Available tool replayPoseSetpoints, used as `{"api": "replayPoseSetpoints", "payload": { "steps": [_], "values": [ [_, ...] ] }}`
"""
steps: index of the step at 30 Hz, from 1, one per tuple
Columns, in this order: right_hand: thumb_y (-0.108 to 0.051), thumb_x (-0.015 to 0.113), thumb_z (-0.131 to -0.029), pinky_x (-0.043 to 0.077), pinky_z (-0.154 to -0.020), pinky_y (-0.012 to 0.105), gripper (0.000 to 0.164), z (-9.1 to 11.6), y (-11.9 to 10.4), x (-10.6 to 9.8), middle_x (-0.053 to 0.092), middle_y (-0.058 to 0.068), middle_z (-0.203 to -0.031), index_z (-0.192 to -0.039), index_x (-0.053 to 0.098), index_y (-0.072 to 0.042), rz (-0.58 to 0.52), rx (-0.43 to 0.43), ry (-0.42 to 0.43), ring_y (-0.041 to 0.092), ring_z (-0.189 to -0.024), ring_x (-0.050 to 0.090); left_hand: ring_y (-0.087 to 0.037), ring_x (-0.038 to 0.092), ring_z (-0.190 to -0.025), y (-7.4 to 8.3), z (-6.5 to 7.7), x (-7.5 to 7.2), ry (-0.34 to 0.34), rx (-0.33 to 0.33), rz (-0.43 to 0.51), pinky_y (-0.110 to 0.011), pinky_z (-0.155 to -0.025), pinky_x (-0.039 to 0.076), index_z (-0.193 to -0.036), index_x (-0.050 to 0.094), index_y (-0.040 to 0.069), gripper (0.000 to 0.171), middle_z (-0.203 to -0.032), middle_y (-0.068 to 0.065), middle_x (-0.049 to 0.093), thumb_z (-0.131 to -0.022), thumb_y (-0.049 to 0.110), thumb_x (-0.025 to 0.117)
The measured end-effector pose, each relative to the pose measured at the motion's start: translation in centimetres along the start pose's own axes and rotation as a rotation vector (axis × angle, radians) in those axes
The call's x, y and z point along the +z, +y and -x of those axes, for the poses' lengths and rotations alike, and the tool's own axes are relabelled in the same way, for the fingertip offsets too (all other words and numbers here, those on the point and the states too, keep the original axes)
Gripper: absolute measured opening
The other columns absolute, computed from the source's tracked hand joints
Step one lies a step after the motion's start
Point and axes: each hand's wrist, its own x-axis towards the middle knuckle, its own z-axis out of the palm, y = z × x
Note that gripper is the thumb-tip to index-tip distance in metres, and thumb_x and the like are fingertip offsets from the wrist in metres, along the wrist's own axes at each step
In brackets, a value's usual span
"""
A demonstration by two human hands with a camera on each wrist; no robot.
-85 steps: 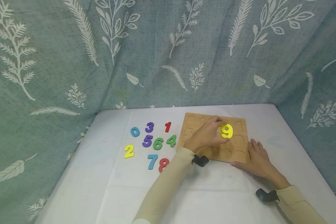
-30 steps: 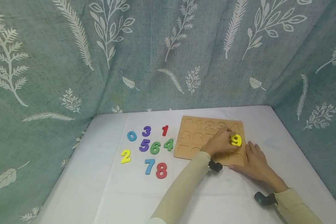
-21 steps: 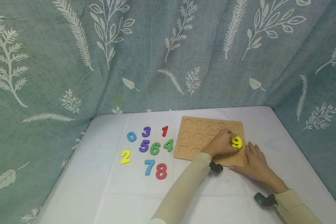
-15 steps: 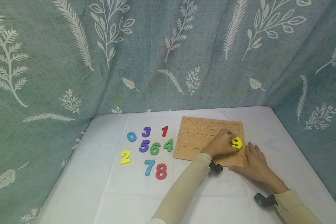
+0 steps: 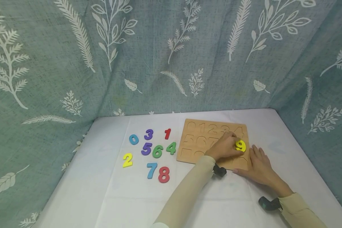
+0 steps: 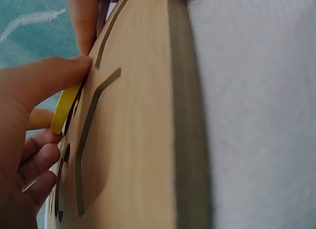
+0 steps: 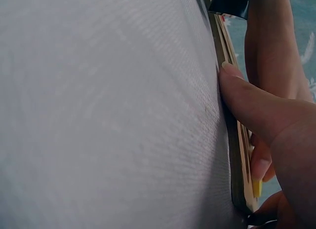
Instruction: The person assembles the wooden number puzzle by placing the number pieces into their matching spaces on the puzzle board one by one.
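Note:
My left hand (image 5: 224, 147) pinches a yellow number 9 piece (image 5: 243, 146) between thumb and fingers, over the right part of the wooden number board (image 5: 185, 155). In the left wrist view the yellow piece (image 6: 64, 109) stands at a slant, its edge right at the board's face near the cut-outs. The hand hides several of the number recesses. My right hand (image 5: 261, 167) rests at the board's near right corner, fingers straight along the right side. Its thumb (image 7: 247, 93) lies against the near edge in the right wrist view.
Left of the board, loose number pieces lie on the white cloth (image 5: 136, 196): among them a red 1 (image 5: 167, 134), a green 4 (image 5: 171, 148), a blue 7 (image 5: 152, 170) and a red 8 (image 5: 163, 174). A leaf-patterned curtain (image 5: 156, 91) stands behind the table.
My left hand has carried the yellow 9 rightward across the board and lower, and has barely moved over the last half second. My right hand stays at the corner; the head view shifted slightly.

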Motion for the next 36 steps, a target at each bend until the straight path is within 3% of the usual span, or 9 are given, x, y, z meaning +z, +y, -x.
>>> {"api": "replayPoseSetpoints", "payload": {
  "steps": [24,32,36],
  "values": [
    [-0.064,0.079,-0.078,0.018,-0.115,0.079,0.128,0.1,-0.2,-0.1,0.015,0.048,-0.158,-0.15,0.022,0.025,0.0,-0.004,-0.001,0.071,-0.144,0.014,-0.015,0.051,-0.133,0.1,0.1,-0.1,0.002,-0.008,-0.024,-0.023,-0.116,0.041,-0.143,0.062,0.012,0.067,-0.143,-0.002,0.057,-0.091,0.052,0.074],
    [-0.063,0.079,-0.078,0.017,-0.116,0.079,0.128,0.1,-0.4,-0.1,0.014,0.048,-0.159,-0.151,0.021,0.024,-0.015,0.015,-0.009,0.069,-0.146,0.012,-0.012,0.049,-0.13,-0.1,0.6,-1.7,0.036,-0.008,0.022,-0.02,-0.111,0.042,-0.14,0.066,0.016,0.062,-0.141,0.002,0.059,-0.089,0.05,0.077],
    [-0.064,0.079,-0.078,0.015,-0.115,0.08,0.13,0.0,-0.1,0.1,0.011,0.048,-0.16,-0.152,0.02,0.024,-0.016,0.032,-0.019,0.069,-0.146,0.01,-0.012,0.049,-0.131,-0.4,1.3,-2.9,0.047,-0.03,0.088,-0.02,-0.11,0.044,-0.146,0.06,0.014,0.07,-0.141,0.001,0.056,-0.09,0.05,0.077]
  ]
}}
